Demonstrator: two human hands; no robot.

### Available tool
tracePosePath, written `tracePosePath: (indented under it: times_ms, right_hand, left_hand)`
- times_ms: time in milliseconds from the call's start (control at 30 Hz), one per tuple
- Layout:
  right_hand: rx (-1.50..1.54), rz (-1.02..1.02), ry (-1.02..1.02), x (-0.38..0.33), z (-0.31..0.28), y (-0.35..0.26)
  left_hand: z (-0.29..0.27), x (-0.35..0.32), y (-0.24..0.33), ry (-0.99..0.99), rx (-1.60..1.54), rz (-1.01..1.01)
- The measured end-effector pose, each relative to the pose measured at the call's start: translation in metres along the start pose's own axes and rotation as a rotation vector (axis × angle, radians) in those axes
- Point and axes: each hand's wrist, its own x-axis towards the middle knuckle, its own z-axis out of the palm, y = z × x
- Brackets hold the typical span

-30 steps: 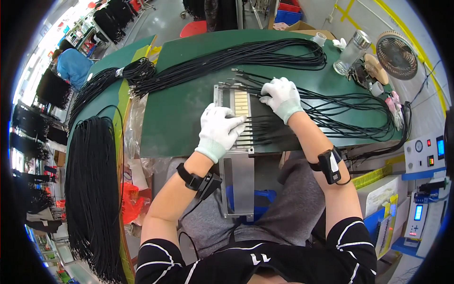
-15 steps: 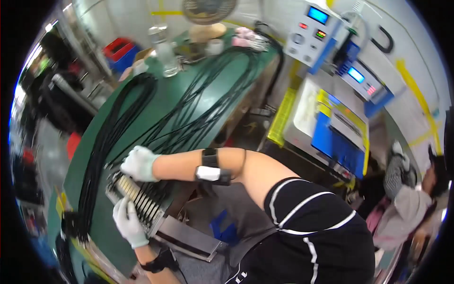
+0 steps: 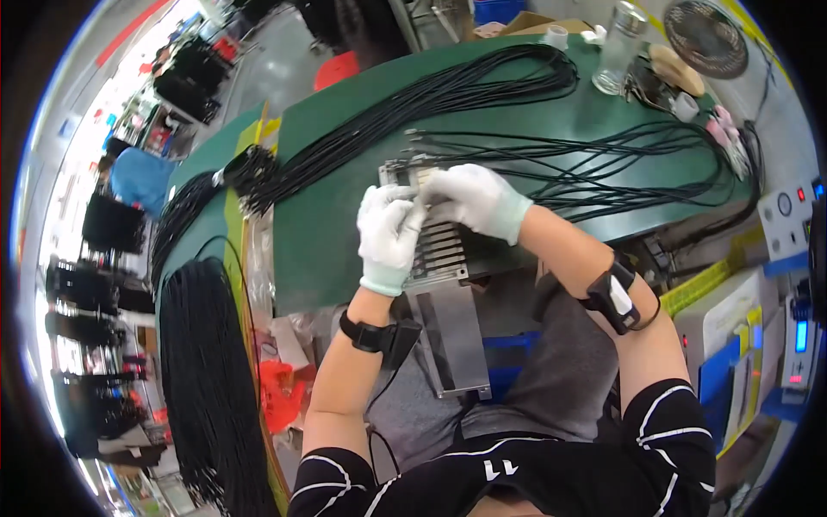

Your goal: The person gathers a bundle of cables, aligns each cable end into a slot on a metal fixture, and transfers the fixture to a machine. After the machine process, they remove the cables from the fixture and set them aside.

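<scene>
Your left hand lies flat and open on the metal fixture; your right hand, just beside it, pinches a black cable; loose cables spread beyond the fingers.

1. The left hand, in a white glove, rests on the slotted metal fixture at the near edge of the green table.
2. The right hand, also gloved, lies on the fixture's far end, touching the left fingertips.
3. Loose black cables fan out to the right of the fixture.
4. A long bundle of black cables curves across the far side.
5. A clear glass bottle stands near a small fan.
</scene>
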Motion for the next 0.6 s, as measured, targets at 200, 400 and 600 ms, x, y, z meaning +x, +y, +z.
tracePosePath:
  times_ms: [200,400,600]
  right_hand:
    - [-0.039,-0.004,-0.060,0.004,-0.003,-0.010]
    - [-0.287,0.137,-0.107,-0.006,-0.015,0.010]
    - [0.358,0.515,-0.045,-0.010,-0.014,0.012]
  left_hand:
    - [0.004,-0.008,-0.003,-0.012,-0.340,-0.331]
    - [-0.010,-0.015,-0.026,0.030,-0.499,-0.507]
    - [-0.015,-0.014,-0.026,0.088,-0.072,-0.335]
